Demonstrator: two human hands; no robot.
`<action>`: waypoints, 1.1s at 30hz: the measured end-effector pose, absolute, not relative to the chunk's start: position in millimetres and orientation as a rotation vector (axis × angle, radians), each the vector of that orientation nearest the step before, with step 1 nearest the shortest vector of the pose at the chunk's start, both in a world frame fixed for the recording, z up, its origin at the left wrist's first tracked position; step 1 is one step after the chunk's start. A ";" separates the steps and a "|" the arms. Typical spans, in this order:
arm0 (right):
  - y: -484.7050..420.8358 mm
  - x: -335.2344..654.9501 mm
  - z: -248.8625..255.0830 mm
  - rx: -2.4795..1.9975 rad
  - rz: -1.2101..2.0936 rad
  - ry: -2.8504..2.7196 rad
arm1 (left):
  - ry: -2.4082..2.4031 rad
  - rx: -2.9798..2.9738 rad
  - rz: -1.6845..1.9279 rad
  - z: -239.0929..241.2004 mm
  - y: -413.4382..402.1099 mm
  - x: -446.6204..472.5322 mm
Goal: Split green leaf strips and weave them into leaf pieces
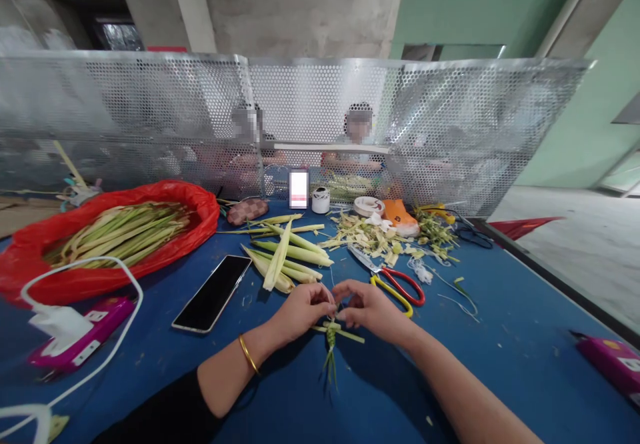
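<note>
Both hands meet over the blue table point(500, 351), pinching a small woven palm-leaf piece point(332, 337) whose green strands hang down toward me. My left hand point(300, 311), with a gold bangle on the wrist, is closed on its left side. My right hand point(367, 307) is closed on its right side. A thin white thread runs up from between the fingers. Red and yellow handled scissors point(393, 281) lie just beyond my right hand. Cut pale green leaf strips point(287, 254) lie beyond my left hand.
A red bag point(30, 257) of leaf strips sits at the left, a black phone point(213, 293) beside it, a pink power bank point(80, 341) with white cable nearer. Leaf scraps point(380, 234), tape rolls and an orange tool lie by the perforated metal screen point(450, 124); two people sit behind it.
</note>
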State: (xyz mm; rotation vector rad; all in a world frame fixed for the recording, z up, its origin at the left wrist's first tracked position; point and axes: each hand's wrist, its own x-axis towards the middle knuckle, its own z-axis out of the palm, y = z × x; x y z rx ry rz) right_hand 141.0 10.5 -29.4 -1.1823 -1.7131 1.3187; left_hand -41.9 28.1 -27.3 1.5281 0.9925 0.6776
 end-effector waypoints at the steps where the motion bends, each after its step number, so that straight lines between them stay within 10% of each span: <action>1: 9.6 138.8 -30.1 -1.177 1.344 -1.711 | 0.993 1.529 0.676 -27.4 28.2 -42.1; 33: 1.2 119.8 -37.7 -1.358 1.076 -1.542 | 1.081 1.412 0.658 -30.0 26.7 -40.8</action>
